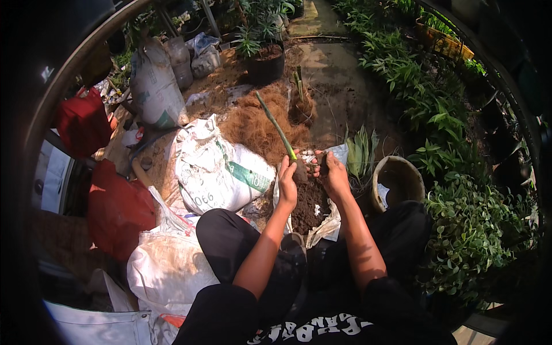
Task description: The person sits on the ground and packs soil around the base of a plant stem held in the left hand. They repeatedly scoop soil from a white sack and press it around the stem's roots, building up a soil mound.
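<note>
My left hand (288, 181) holds a green plant cutting (276, 123) near its base, where dark soil (300, 173) is packed around the lower end. The stem slants up and to the left. Close beside it, my right hand (335, 176) has a dark clump of soil (321, 161) between thumb and fingers. Both hands are above an opened white sack (327, 226) holding loose dark soil (308, 209). Just beyond the hands lies a heap of brown coir fibre (252, 118). A stem cutting with a fibre-wrapped base (302, 108) stands beside that heap.
A full white sack (224, 168) lies left of the hands, and another sack (155, 86) stands farther back. To the right are cut leaves (361, 153) and a round dirty tub (399, 172). Leafy plants (401, 73) line the right side; a potted plant (265, 67) stands ahead.
</note>
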The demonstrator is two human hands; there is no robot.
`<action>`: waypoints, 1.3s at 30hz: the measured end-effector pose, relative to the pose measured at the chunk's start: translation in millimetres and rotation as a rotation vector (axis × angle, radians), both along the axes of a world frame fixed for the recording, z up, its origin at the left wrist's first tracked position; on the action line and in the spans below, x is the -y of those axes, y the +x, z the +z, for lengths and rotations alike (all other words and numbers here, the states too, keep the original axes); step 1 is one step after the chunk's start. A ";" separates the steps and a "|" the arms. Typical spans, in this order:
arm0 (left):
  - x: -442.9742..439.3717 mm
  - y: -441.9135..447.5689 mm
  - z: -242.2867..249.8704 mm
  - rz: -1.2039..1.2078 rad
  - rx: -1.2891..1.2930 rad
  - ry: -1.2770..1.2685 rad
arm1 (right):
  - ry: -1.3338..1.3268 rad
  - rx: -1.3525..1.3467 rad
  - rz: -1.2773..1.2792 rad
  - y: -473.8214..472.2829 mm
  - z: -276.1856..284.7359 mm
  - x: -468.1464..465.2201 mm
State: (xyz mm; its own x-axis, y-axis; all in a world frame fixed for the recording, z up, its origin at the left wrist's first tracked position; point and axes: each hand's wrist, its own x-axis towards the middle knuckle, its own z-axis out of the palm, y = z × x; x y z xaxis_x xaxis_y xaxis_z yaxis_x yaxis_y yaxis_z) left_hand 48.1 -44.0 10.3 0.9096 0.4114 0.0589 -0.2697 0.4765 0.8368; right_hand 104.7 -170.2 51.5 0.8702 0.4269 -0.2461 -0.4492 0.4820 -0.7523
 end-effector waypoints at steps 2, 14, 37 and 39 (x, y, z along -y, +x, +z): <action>6.7 -1.1 7.5 -0.015 -0.055 -0.005 | -0.094 0.060 -0.017 6.4 -19.4 6.8; 15.3 2.4 3.4 0.054 -0.056 0.307 | -0.432 0.397 -0.015 -3.3 -40.7 -14.0; 37.6 -1.8 -6.3 0.023 -0.101 0.708 | -0.246 0.298 0.031 -4.7 -29.1 -10.1; 43.4 -3.7 -8.1 0.123 -0.082 0.772 | -0.250 0.215 0.014 -8.6 -35.5 -11.3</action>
